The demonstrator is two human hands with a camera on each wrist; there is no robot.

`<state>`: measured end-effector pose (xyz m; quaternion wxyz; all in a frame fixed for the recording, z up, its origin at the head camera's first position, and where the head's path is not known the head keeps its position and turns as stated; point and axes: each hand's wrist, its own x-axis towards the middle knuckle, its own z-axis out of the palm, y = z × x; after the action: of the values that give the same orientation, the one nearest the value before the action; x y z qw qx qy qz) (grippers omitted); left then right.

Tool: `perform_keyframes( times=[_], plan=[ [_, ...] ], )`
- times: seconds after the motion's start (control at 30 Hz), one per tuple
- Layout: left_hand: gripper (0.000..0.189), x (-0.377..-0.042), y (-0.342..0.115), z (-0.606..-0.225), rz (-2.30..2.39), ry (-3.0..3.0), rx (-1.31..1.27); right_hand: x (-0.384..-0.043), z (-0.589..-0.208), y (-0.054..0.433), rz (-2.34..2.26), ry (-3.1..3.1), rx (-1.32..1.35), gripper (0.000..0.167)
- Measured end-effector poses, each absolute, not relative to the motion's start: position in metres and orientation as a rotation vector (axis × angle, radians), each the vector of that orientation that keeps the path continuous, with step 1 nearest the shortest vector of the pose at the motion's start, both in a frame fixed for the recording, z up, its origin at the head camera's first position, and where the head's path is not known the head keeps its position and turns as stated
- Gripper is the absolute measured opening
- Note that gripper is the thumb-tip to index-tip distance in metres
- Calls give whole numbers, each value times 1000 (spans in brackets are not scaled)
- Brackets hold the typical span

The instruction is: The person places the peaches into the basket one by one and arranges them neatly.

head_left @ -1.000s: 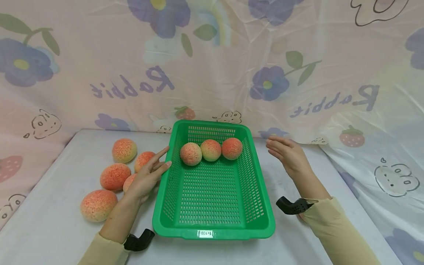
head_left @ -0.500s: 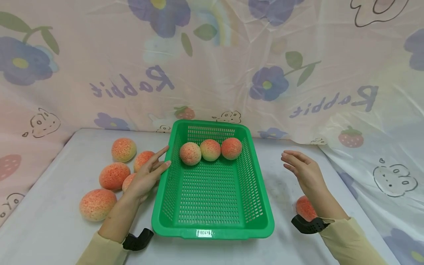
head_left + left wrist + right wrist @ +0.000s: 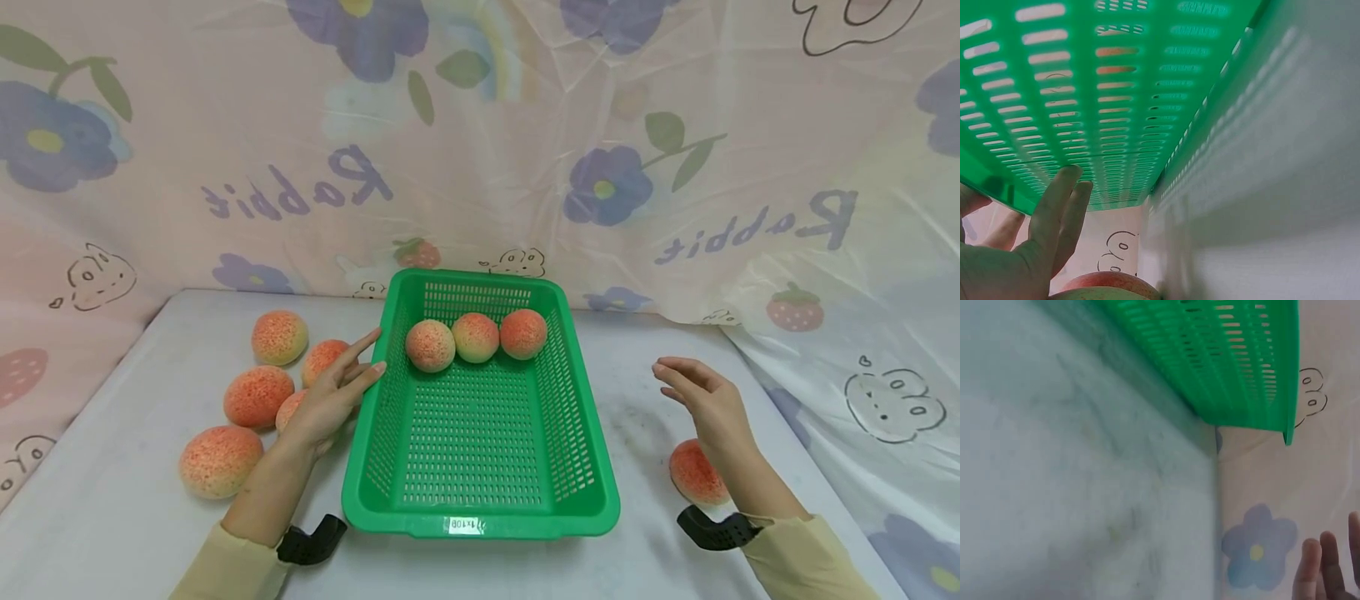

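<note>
A green slotted plastic basket (image 3: 480, 523) stands mid-table. Along its far end sit three orange-and-yellow peaches, among them a middle peach (image 3: 476, 337). My left hand (image 3: 330, 408) rests against the basket's left side, its thumb and index finger at the rim. Two of its fingers (image 3: 1054, 212) lie fairly straight by the slotted outer wall in the left wrist view. My right hand (image 3: 708, 408) is apart from the basket on the right, fingers slightly bent and holding nothing. Partly behind its wrist lies a single peach (image 3: 696, 473) on the table.
Several peaches, one nearest the front (image 3: 220, 462), lie on the white table (image 3: 172, 358) left of the basket, some partly covered by my left hand. A patterned cloth (image 3: 480, 150) hangs close behind the basket.
My right hand has moved right and back toward me, uncovering the peach near its wrist. The left hand, the basket and the peaches inside stay in place.
</note>
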<state>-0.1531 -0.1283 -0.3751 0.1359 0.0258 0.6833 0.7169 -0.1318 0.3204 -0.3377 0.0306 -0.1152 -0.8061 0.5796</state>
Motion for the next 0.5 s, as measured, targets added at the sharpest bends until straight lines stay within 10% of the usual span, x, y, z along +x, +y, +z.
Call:
perform_keyframes(
  times=[0.5],
  plan=[
    [62,-153,-128,-375,2073,1983,77,-113,-356,349,1311,-2707,-247,46]
  ],
)
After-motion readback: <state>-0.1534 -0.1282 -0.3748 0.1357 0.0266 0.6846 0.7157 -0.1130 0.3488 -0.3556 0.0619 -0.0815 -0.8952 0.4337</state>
